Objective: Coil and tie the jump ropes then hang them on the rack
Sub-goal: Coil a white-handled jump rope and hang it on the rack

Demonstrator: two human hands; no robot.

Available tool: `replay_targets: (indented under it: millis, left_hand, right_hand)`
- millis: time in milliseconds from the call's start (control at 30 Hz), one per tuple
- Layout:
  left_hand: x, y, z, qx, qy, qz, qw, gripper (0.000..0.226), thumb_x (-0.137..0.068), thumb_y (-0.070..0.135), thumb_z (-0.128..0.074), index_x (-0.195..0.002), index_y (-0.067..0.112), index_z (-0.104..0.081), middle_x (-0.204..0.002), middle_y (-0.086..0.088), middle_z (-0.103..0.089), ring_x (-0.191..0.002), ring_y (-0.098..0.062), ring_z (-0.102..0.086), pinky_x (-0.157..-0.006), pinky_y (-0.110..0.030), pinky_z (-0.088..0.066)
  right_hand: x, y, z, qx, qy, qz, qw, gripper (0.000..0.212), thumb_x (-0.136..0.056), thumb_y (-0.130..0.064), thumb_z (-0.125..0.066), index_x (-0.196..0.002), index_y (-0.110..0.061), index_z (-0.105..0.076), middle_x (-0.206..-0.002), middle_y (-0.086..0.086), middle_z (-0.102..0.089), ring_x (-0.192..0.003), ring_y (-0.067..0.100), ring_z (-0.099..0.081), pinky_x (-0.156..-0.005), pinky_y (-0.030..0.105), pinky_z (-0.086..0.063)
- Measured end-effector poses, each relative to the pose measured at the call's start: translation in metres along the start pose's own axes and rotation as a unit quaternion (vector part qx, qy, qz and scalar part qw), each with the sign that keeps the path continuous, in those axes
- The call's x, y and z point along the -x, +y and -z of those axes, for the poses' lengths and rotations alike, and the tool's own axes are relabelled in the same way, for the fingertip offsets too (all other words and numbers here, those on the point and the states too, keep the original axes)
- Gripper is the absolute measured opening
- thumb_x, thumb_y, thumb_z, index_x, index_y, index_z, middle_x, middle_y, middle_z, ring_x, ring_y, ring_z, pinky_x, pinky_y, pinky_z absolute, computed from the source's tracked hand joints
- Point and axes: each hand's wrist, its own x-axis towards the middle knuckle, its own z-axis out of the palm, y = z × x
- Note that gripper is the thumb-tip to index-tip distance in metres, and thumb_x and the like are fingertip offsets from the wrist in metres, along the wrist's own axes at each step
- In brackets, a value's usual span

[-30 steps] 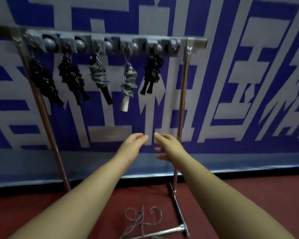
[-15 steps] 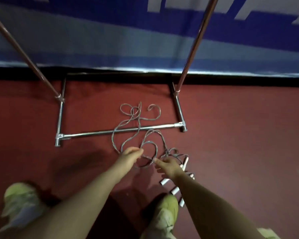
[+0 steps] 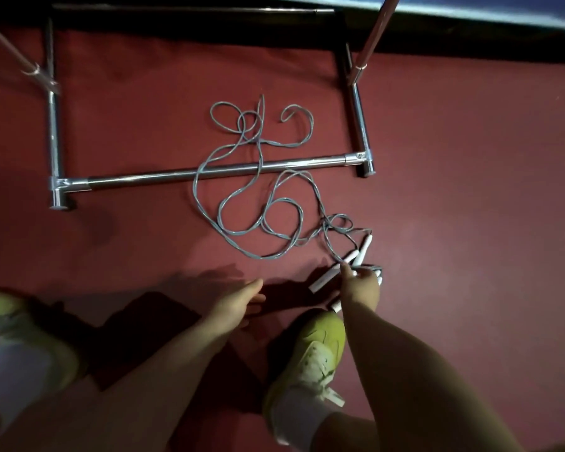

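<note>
Now the right hand (image 3: 361, 285) closes its fingers on the white handles (image 3: 327, 278), which point up and right. Open and empty, the left hand (image 3: 238, 301) waits beside. The gray jump rope (image 3: 242, 203) sprawls ahead, over the rack's bottom bar (image 3: 144, 177).

arms (image 3: 402, 370): bare, sleeveless | shoes (image 3: 310, 360): yellow-green | socks (image 3: 294, 415): white

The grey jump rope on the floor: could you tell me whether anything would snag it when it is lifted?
Possibly. The grey jump rope lies draped across the rack's front base bar, loops on both sides, so nothing pins it. The right hand is already at the white handles; the left hand is open.
</note>
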Motion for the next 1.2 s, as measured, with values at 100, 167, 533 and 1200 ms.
replay_targets:
  millis: [100,167,533,1200]
  left_hand:
    - [-0.010,-0.010,0.000,0.014,-0.007,0.023,1.000,0.014,-0.094,0.039,-0.049,-0.095,0.027,-0.057,-0.100,0.003,-0.063,-0.097,-0.017,-0.057,-0.074,-0.028,-0.036]
    - [-0.014,-0.013,-0.002,0.026,-0.014,0.037,0.999,0.014,-0.093,0.038,-0.050,-0.090,0.025,-0.055,-0.103,-0.001,-0.060,-0.093,-0.017,-0.055,-0.068,-0.026,-0.036]
    - [0.004,0.004,0.011,0.041,-0.002,-0.019,0.999,0.026,-0.096,0.041,-0.042,-0.112,0.024,-0.055,-0.100,0.003,-0.066,-0.097,-0.015,-0.059,-0.081,-0.031,-0.037]
    - [0.213,0.091,0.096,-0.071,-0.053,-0.341,0.936,0.023,-0.095,0.015,-0.048,-0.081,0.018,-0.066,-0.081,0.007,-0.068,-0.077,0.004,-0.062,-0.082,-0.015,-0.045]
  right_hand:
    - [-0.011,-0.016,-0.006,0.084,0.037,0.097,0.991,0.046,-0.075,-0.047,-0.071,-0.109,-0.016,-0.064,-0.111,0.013,-0.057,-0.110,0.033,-0.053,-0.097,0.039,-0.041]
    - [-0.019,-0.022,-0.011,0.199,-0.028,0.143,0.969,0.050,-0.075,-0.053,-0.069,-0.116,-0.024,-0.065,-0.118,0.010,-0.054,-0.113,0.032,-0.050,-0.096,0.038,-0.041]
    - [0.038,-0.059,-0.037,0.407,-0.064,0.313,0.856,0.027,-0.093,-0.028,-0.037,-0.101,-0.020,-0.062,-0.103,0.004,-0.067,-0.107,0.027,-0.058,-0.106,0.050,-0.016]
    - [0.302,-0.230,0.114,-0.377,-0.500,0.080,0.775,0.038,-0.105,-0.027,-0.030,-0.090,-0.003,-0.055,-0.068,0.004,-0.072,-0.065,0.015,-0.071,-0.060,0.029,-0.058]
